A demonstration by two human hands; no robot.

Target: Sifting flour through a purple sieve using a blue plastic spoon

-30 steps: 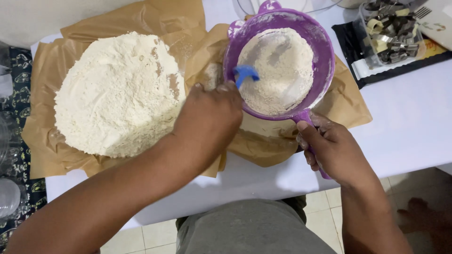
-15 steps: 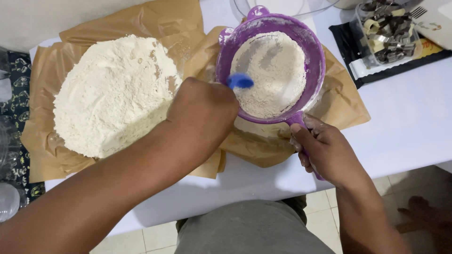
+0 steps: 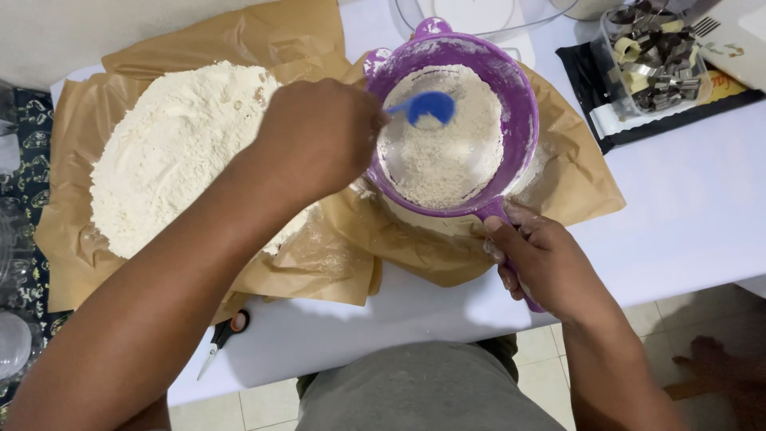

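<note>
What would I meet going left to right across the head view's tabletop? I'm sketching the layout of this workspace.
Pile of flour on brown paper → left hand → blue scoop → purple sieve, its handle in the right hand → clear tub of metal cutters.

A white table (image 3: 702,199) carries everything. Crumpled brown paper sheets (image 3: 72,239) cover its left and middle stretch up to the far edge. Near the front edge, just beside the paper, lies a small pair of black-handled scissors (image 3: 219,339). At the far right corner sits a black flat tray (image 3: 590,84). A clear plastic container (image 3: 479,16) stands against the far edge.
</note>
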